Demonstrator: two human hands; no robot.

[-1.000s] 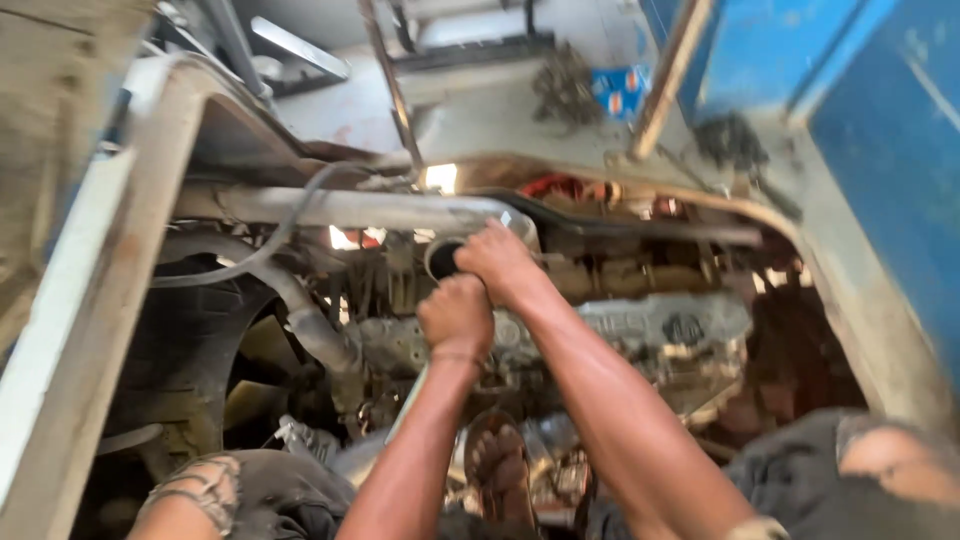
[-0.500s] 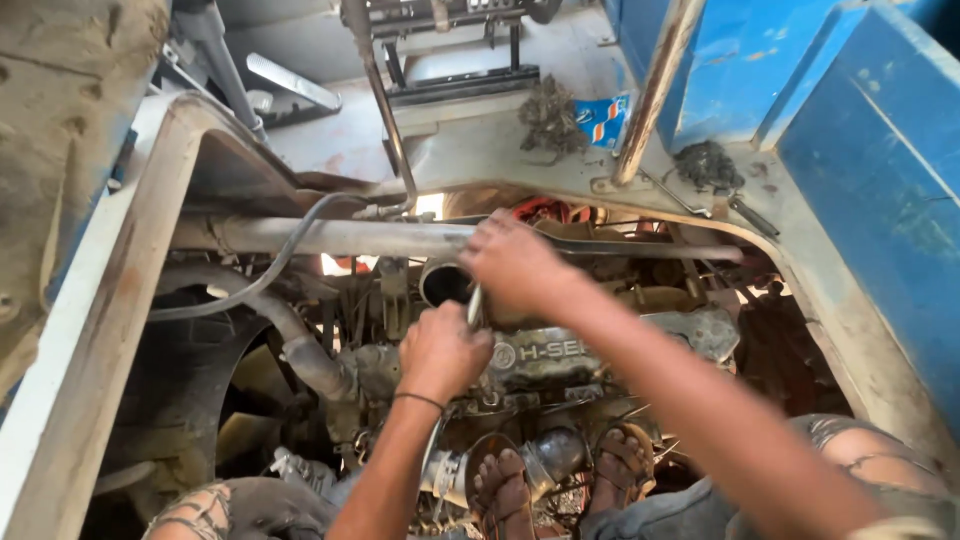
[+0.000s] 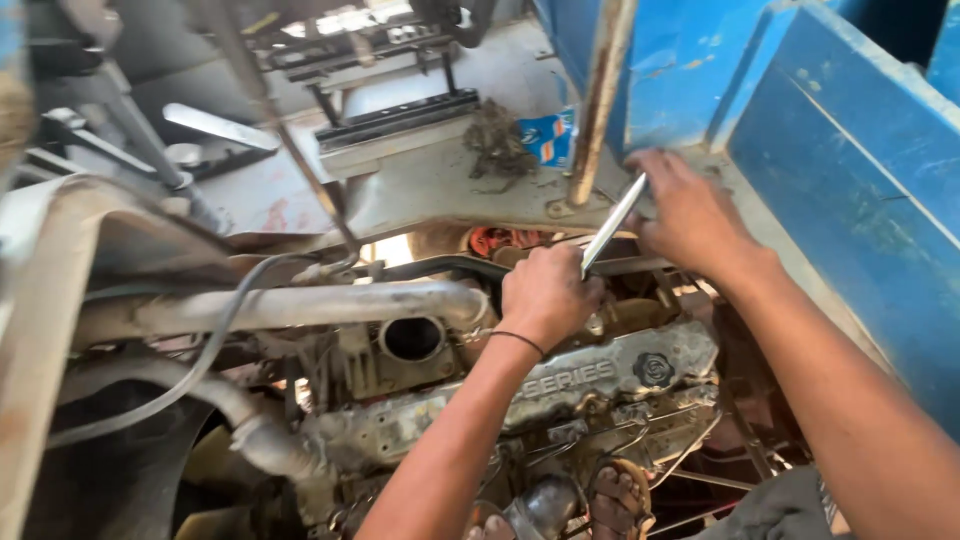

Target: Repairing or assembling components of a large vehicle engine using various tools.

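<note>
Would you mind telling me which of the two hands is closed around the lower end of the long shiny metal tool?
The left hand, fisted around the metal tool above the engine cover. The right hand lies open at its upper end by the rusty post.

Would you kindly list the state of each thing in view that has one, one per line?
left hand: closed around the lower end of the metal bar
right hand: fingers resting on the bar's upper end
metal bar: tilted, held at both ends
round port on the engine: open, uncapped
engine cover: in place, grimy
grey hose: hanging loose over the pipe
</note>
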